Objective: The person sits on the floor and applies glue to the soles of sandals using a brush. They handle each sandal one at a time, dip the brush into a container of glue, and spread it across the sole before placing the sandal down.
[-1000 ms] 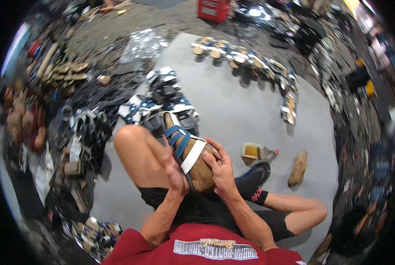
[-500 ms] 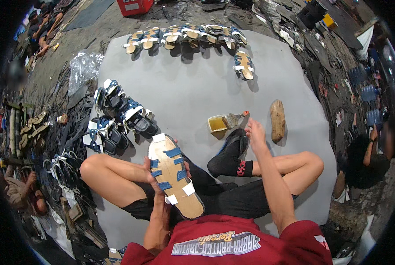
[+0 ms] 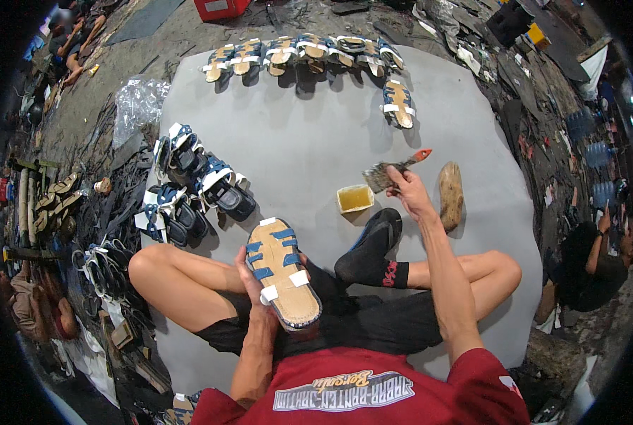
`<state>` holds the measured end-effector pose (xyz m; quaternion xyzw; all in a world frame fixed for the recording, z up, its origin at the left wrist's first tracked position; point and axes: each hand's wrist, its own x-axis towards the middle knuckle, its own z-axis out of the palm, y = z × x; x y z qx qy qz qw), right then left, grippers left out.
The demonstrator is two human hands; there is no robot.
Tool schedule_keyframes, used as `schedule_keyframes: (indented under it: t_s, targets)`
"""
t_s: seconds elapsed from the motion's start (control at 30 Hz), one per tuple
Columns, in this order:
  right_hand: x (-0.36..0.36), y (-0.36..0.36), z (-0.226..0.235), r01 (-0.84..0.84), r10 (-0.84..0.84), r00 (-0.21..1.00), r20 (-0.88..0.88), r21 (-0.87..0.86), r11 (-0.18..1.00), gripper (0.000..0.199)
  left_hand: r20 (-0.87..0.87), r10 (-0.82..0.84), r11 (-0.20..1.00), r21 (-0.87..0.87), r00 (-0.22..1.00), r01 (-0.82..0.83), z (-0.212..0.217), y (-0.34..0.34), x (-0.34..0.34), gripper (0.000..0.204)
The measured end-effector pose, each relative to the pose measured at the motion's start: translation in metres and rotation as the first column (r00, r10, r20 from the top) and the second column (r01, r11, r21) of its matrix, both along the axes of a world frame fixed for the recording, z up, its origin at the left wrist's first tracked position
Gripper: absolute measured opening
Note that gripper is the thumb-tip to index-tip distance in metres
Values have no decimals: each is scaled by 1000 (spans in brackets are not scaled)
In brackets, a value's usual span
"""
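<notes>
My left hand (image 3: 254, 292) is wrapped round the side of an upturned sandal (image 3: 282, 263) above my lap. Its tan underside faces up, with blue strap ends and white tabs folded over the edges. In my right hand (image 3: 413, 195) is a flat paintbrush (image 3: 380, 177) with a red-tipped handle; its darkened bristles point left. Just below the bristles, a small pale tub (image 3: 340, 203) of amber liquid stands on the grey sheet (image 3: 295, 134). To the right of that hand lies a rough wooden piece (image 3: 450, 198).
Similar upturned sandals (image 3: 281, 53) line the sheet's far edge, with one sandal (image 3: 398, 105) nearer at the right. Black sandals with blue and white straps (image 3: 221, 188) are heaped at the left. Scraps litter the ground around; other people sit at both sides.
My right hand has taken hold of the brush and lifted it off the tub, its handle now angled up to the right. The sandal in my left hand has shifted slightly right and tilted.
</notes>
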<state>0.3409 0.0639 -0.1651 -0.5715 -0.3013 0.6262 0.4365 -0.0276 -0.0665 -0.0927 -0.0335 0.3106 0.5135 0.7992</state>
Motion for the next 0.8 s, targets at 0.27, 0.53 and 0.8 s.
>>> schedule_keyframes:
  t_s: [0.27,0.53,0.8]
  targets:
    - [-33,-7,-9,-775,19,334,942,263,574,25,161,-15,1000,23,987,11,-3,8,0,89]
    - [-36,-10,-9,-668,-74,495,866,434,604,16,134,35,999,-38,990,-30,9,8,2,90]
    - [-20,-42,-16,-212,214,545,811,-114,971,45,98,-33,984,178,995,15,-3,15,2,96]
